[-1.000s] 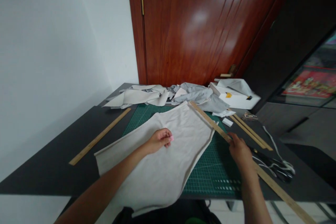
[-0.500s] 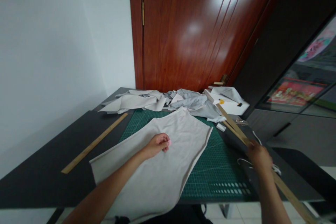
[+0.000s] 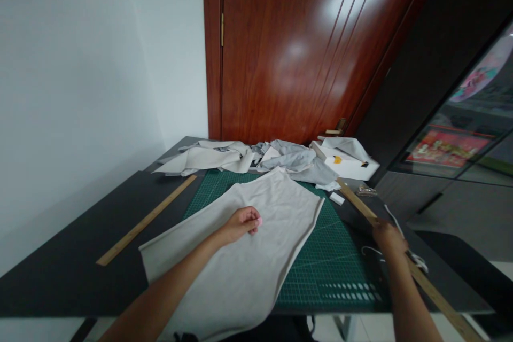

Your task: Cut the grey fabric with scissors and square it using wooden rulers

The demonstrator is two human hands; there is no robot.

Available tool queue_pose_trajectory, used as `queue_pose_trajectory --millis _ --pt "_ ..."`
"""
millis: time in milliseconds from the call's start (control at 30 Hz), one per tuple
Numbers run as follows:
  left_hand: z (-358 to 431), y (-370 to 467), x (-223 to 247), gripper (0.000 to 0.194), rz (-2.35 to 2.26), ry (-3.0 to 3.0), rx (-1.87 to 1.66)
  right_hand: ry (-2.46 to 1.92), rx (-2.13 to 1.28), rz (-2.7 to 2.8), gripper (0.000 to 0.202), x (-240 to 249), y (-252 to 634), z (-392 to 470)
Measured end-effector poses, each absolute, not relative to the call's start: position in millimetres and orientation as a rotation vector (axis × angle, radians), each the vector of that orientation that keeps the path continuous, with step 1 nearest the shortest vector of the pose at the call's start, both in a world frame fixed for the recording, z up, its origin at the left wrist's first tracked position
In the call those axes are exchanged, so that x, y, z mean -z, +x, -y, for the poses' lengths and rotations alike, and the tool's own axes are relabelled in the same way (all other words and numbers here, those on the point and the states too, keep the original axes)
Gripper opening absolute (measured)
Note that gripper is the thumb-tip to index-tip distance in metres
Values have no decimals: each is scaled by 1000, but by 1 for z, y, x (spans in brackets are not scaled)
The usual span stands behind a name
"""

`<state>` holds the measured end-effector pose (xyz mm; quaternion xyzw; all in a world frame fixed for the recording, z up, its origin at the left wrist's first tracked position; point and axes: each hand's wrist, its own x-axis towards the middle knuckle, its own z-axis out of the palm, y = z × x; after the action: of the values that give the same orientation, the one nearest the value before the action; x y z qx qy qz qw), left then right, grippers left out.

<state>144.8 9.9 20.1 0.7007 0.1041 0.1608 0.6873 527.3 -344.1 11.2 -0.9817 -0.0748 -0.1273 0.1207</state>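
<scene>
My left hand (image 3: 242, 223) rests over the pale fabric piece (image 3: 276, 235), its fingers pinched on a small pink piece (image 3: 259, 221) that looks like tailor's chalk. The fabric lies spread over the green cutting mat (image 3: 320, 256), and its lower part reaches past the table's near edge. At the right, my right hand (image 3: 389, 240) is closed around a long wooden ruler (image 3: 436, 299), which runs from the back of the table past the front edge. The hand is slightly blurred, and its fingertips are partly hidden.
Another wooden ruler (image 3: 146, 220) lies on the dark table (image 3: 80, 246) at left. Grey and white fabric scraps (image 3: 216, 156) are heaped along the back. Beside them are a white box (image 3: 348, 164) and a small white block (image 3: 337, 199). A white cord (image 3: 419, 262) lies near my right hand.
The far end of the right ruler has come down and nearer. A second strip visible beside it no longer shows apart. My right hand has shifted slightly left; my left hand stays on the fabric.
</scene>
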Motion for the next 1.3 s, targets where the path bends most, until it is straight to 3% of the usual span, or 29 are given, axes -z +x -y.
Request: queue_pose_trajectory --millis 400,633,967,1167,1300 --pt "-10 147 -20 52 -233 1603 -360 -2895 616 441 52 -5 515 350" --pt "-11 149 -18 50 -232 1604 -341 -2882 507 957 35 8 486 363" --pt "-12 150 -20 47 -223 1628 -346 -2895 545 866 42 5 473 365" --pt "-12 151 -18 46 -238 1647 -347 -2976 648 425 57 14 441 435" --pt "-12 152 -17 46 -243 1651 -340 -3020 506 406 47 13 448 482"
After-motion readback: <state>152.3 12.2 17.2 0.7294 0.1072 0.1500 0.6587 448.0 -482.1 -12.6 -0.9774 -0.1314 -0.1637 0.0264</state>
